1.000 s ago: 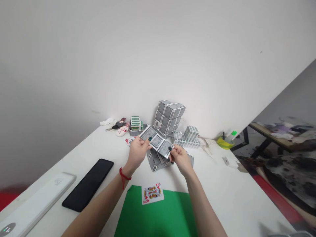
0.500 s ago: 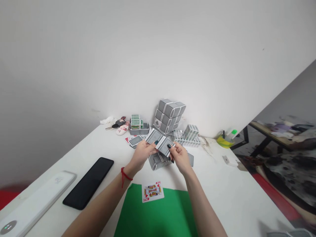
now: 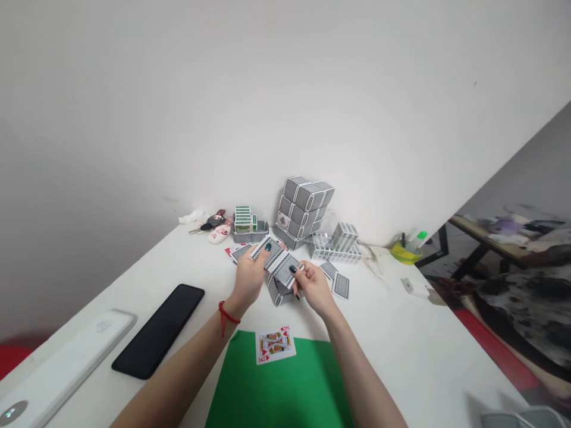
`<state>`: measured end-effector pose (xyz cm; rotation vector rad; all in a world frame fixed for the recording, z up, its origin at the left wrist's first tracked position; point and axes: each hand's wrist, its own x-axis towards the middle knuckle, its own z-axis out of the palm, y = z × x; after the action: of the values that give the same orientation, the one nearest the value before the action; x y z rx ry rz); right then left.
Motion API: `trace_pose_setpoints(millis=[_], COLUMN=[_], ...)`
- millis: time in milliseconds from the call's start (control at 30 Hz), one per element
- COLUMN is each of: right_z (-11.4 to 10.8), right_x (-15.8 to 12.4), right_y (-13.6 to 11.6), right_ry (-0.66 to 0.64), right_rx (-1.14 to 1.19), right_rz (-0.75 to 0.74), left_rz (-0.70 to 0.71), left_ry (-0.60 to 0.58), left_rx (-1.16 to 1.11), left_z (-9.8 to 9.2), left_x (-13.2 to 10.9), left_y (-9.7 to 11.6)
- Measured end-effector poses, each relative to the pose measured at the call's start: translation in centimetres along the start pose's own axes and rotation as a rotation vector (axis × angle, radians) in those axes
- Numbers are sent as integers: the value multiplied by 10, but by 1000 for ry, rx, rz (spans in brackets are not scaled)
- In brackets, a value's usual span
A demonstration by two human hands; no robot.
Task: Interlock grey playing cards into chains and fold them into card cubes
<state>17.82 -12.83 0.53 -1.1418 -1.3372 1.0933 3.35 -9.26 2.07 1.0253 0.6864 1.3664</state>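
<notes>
Between my two hands are grey-backed playing cards [image 3: 285,268], held side by side with their backs up. My left hand [image 3: 250,276] pinches the left end, thumb on top. My right hand [image 3: 312,286] grips the right end, its thumb also on top and fingers underneath. Just below them a small block of folded cards [image 3: 275,291] stands on the table, partly hidden. Behind rises a stacked structure of folded cards [image 3: 303,208]. A king of hearts [image 3: 275,345] lies face up on the green sheet [image 3: 276,392] between my forearms.
Card boxes [image 3: 245,220] stand at the back left, near a keyring with figures [image 3: 218,229]. Clear plastic boxes [image 3: 336,246] stand at the back right. Loose cards [image 3: 341,285] lie right of my hands. A phone [image 3: 158,333] and a white device [image 3: 66,374] lie left.
Both hands have shifted a little left with the cards. Two loose cards on the table to the right now show more fully.
</notes>
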Motion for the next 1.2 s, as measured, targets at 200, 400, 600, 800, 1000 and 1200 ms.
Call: trace_pose_setpoints(millis=[200, 400, 600, 800, 1000, 1200], right_z=[1, -8, 33, 74, 51, 22], right_x=[2, -11, -43, -50, -41, -35], right_y=[-1, -11, -19, -12, -17, -37], right_ry=[-29, -160, -482, -593, -640, -384], right_rx=[47, -241, -1111, -1355, -1195, -503], right_rz=[35, 178, 174, 204, 51, -58], left_rz=[-2, 77, 82, 114, -3, -196], left_ry=[-40, 40, 170, 151, 81, -99], left_rx=[12, 117, 404, 527, 455, 147], left_z=[7, -4, -17, -21, -19, -18], left_x=[-2, 8, 15, 15, 15, 12], left_y=[-7, -2, 5, 3, 12, 20])
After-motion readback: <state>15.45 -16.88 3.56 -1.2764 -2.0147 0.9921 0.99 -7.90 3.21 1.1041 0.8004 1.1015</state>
